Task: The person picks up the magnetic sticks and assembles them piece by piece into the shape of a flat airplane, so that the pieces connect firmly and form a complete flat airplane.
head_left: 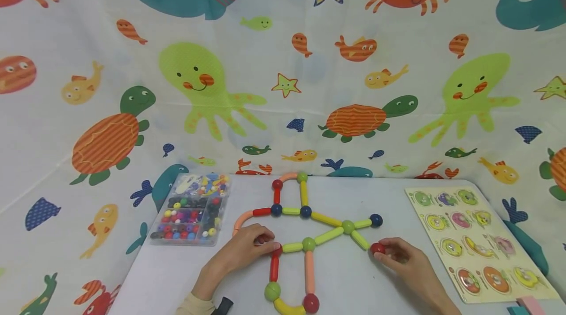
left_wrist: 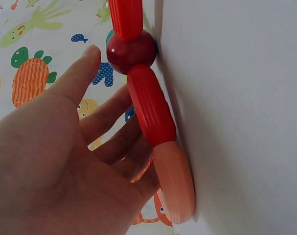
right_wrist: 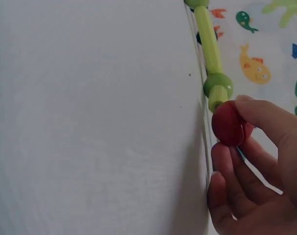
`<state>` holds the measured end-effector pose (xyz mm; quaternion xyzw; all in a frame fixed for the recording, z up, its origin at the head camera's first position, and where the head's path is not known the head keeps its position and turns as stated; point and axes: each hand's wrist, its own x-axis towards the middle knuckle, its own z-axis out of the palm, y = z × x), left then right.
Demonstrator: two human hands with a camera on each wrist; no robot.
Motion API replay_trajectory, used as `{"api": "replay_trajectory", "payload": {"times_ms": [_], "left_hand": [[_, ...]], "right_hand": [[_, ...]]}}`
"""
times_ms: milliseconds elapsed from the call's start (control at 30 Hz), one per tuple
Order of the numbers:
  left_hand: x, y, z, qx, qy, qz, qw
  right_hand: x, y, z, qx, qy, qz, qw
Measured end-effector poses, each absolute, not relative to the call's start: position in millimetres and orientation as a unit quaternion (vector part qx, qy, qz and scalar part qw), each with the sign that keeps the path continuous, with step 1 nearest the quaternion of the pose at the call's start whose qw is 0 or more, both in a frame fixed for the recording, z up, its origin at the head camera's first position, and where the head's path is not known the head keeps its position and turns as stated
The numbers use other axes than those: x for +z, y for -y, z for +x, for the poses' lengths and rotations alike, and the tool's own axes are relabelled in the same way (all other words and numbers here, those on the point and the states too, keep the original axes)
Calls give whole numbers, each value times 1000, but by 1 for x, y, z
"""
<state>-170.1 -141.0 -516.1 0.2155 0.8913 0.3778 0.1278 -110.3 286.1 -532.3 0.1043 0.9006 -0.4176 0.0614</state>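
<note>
Tabletop — green rod (head_left: 360, 240) (diagonal) meets red ball (head_left: 377, 248).

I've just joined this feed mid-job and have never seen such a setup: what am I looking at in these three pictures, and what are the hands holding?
No machine here: a person works with two bare hands. The wide picture comes from a camera on the head; the two close-ups come from cameras on the wrists. On the white table lies a figure of rods and balls, with a clear bead box to its left and a puzzle board to its right. The left hand rests at a red ball and red rod, fingers loosely open in the wrist view. The right hand pinches a red ball against the end of a green rod.
</note>
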Motion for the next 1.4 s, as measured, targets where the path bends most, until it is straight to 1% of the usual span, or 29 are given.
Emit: {"api": "replay_trajectory", "payload": {"times_ms": [267,600,800,967,1100,1200,1400], "left_hand": [[-515,140,-170,384,-888,217,132],[-516,138,-170,382,-888,222,131],[-518,138,-171,380,-888,224,128],[-516,138,-172,385,-886,223,132],[-515,139,-172,383,-888,220,132],[-515,140,-172,375,-892,217,130],[-517,141,-171,368,-896,213,127]], "right_hand": [[-531,-281,-108,-367,-925,91,45],[-531,-284,-106,-371,-924,85,31],[-523,-294,-100,-366,-925,96,27],[-512,-321,-90,-347,-929,131,7],[-509,-344,-82,-339,-921,192,7],[-513,-358,-75,-353,-904,239,26],[-523,-375,-61,-370,-884,267,105]]}}
